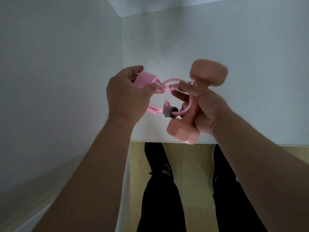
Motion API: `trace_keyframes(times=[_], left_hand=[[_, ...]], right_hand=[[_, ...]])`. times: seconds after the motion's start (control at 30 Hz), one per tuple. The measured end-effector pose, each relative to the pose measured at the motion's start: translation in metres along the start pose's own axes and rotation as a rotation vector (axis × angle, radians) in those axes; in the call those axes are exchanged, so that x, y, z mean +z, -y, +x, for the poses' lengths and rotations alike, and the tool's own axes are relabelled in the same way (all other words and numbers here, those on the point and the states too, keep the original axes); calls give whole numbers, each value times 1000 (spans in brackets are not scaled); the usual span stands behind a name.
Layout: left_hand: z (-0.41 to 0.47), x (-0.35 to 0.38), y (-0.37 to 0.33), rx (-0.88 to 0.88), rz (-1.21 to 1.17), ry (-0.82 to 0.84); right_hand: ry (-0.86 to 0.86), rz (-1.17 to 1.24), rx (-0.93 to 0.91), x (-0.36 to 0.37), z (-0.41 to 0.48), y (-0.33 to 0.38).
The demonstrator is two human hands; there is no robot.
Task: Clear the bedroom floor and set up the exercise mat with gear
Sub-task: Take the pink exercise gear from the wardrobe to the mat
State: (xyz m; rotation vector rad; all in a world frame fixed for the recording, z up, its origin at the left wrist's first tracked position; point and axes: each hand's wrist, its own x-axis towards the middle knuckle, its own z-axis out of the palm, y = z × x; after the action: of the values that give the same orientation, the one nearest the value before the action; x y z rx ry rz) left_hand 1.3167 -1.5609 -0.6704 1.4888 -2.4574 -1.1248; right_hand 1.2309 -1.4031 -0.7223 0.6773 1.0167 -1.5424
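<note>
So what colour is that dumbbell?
The dumbbell is a peachy pink, shown best in the head view.

Both my forearms raised ahead, bare, hands level, close together. My left hand [127,96] showed its back, fingers curled, pinched pink handle [143,79]. My right hand [205,108] faced palm toward me, wrapped round dumbbell [209,72] grip, forefinger stretched leftward.

A shaded left wall [50,64] and a brighter right wall [217,39], both plain white, meet in a vertical corner. Below the right wall's bottom edge lies a pale yellowish wooden floor [189,164]. The light is dim and cool.
</note>
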Motion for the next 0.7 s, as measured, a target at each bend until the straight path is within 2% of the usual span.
trace_keyframes(times=[0.23,0.53,0.7], left_hand=[[-73,-18,-44,118,50,130],[-184,-53,-79,180,-19,271],[-245,-101,-101,189,-72,319]], right_hand=[[19,138,-21,-14,-53,-17],[31,-24,-77,-25,-179,-44],[68,194,-124,-17,-264,-67]])
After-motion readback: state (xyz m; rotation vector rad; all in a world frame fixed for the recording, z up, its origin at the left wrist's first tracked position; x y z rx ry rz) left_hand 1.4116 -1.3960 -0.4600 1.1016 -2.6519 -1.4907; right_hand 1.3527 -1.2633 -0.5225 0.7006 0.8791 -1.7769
